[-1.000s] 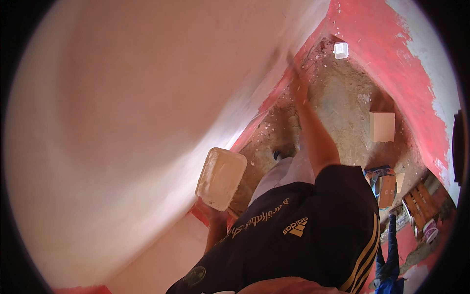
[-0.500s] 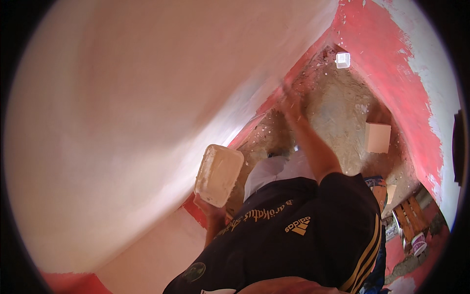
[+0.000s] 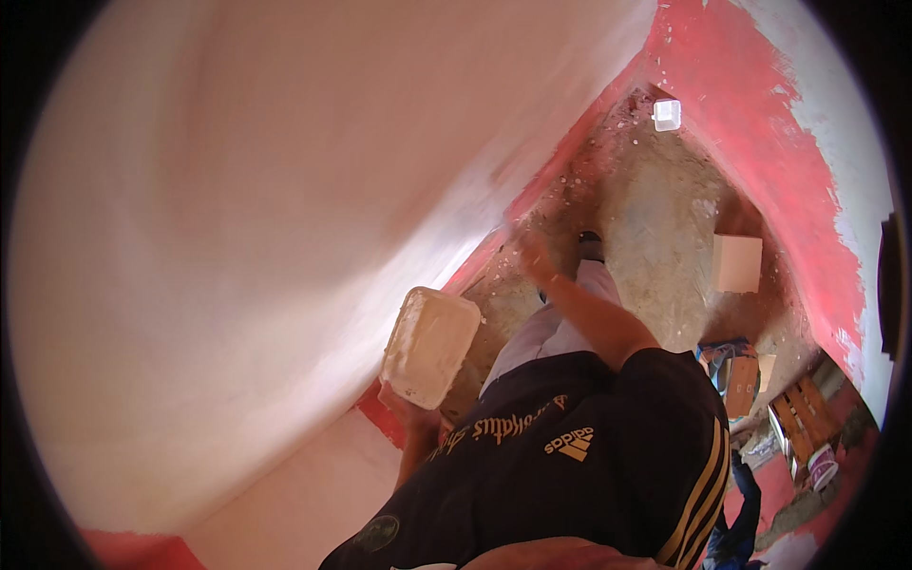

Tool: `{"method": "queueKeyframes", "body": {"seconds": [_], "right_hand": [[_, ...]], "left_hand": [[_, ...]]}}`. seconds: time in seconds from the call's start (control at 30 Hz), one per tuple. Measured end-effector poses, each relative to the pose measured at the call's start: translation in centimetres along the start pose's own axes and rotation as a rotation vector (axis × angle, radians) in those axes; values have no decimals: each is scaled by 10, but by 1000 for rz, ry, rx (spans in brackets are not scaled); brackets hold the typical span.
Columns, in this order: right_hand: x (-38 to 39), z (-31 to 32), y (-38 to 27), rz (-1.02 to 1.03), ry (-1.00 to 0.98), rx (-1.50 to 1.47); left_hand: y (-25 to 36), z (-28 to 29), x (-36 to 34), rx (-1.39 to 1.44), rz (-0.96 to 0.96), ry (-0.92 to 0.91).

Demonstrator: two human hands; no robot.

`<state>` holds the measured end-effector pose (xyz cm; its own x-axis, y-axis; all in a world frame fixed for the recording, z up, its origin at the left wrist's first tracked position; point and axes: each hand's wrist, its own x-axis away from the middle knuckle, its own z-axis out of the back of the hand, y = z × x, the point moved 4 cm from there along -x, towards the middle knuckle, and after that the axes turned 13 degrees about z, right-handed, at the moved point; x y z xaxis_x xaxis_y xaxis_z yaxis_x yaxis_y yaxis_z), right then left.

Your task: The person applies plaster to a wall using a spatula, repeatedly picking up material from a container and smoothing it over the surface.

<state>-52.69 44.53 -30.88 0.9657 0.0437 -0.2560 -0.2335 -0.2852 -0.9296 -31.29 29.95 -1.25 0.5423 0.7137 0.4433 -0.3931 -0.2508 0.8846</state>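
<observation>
My left hand [image 3: 410, 410] grips the lower end of a rectangular beige plastic tub [image 3: 432, 347], smeared with whitish matter. The tub is tilted close beside the pale wall [image 3: 285, 218]. Farther ahead, my right hand [image 3: 534, 258] is at the foot of this wall, by the red band [image 3: 560, 171] along its base. That hand is blurred by motion, with its fingers looking curled. A faint pale shape sticks out from it toward the wall; its kind cannot be made out.
A small white square container [image 3: 667, 115] stands in the far corner. To the right, a pinkish block [image 3: 738, 263] sits on the dirty floor [image 3: 655, 218] near the red-painted wall [image 3: 760, 142]. A wooden slatted piece [image 3: 804, 416] and a purple-and-white tub [image 3: 822, 467] are at lower right.
My right hand has swept back toward me and left along the wall's foot. The tub in my left hand has shifted slightly right. My leg and dark shoe show more now.
</observation>
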Motion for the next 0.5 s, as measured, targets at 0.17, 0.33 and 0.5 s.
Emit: {"method": "queueKeyframes", "body": {"seconds": [0.17,0.33,0.5], "right_hand": [[-167,136,0,114,386,347],[-177,78,-5,107,482,356],[-23,-63,-19,-94,144,88]], "left_hand": [[5,-19,0,96,8,-176],[5,-7,-11,75,85,-158],[6,-21,-6,26,-8,-243]]}}
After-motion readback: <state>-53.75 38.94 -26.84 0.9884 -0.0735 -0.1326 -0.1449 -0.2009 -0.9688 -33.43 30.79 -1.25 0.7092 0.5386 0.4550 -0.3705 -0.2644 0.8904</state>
